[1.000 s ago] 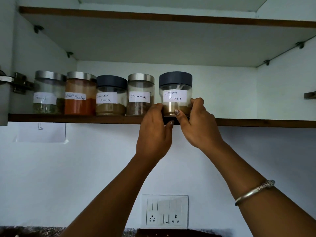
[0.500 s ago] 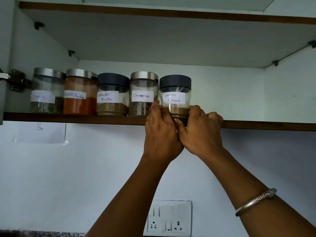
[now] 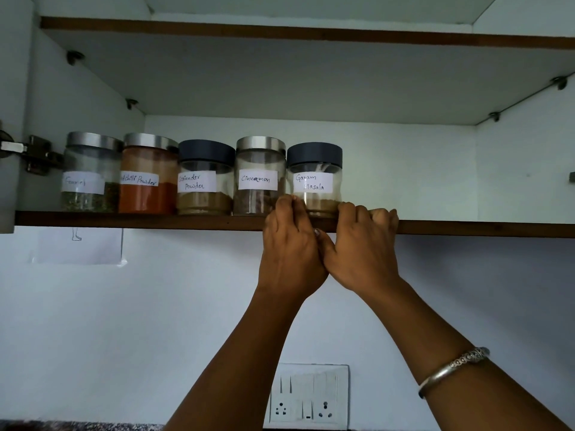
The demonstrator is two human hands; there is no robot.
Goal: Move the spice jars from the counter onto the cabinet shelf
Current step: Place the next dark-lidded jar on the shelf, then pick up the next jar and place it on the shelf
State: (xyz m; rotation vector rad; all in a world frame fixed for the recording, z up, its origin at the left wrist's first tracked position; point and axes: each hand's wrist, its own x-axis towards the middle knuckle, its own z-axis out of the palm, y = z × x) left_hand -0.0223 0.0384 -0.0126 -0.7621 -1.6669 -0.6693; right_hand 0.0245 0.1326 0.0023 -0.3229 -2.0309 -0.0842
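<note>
Masala jar (image 3: pixel 314 181) is up on the shelf (image 3: pixel 466 228), wedged between both hands. Left hand (image 3: pixel 289 253) and right hand (image 3: pixel 357 253) curl their fingers round its base, thumbs touching underneath. Cinnamon jar (image 3: pixel 259 178) sits just left of the left hand.

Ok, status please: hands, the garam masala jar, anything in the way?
Left hand, right hand both curled round garam masala jar base. Jar upright on shelf, end of row. Cinnamon jar close beside it.

Left hand (image 3: pixel 291 247), right hand (image 3: pixel 357 250) holding Garam Masala jar (image 3: pixel 314 181), on shelf (image 3: pixel 124 218)
</note>
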